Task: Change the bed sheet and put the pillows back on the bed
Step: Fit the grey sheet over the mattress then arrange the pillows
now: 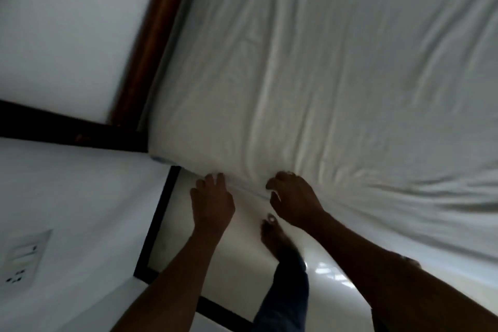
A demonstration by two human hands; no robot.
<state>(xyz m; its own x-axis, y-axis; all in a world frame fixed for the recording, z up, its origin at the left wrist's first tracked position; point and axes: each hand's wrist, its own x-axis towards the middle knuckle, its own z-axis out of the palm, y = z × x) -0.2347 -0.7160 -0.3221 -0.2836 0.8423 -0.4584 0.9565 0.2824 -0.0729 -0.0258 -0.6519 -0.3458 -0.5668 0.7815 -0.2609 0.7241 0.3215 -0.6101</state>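
A white bed sheet (323, 75) already covers the bed, though it is wrinkled. At the near edge by the corner the right hand (293, 199) curls round a fold of it. The left hand (213, 199) meets the hem, its grip unclear. Tucking looks unfinished, and no pillows show.

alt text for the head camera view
Two hands are at the near edge of a white sheet, close to a corner: the right hand bunches the fabric, and the left hand touches the edge beside it. A wooden bed frame runs along one side, and a bare foot shows below.
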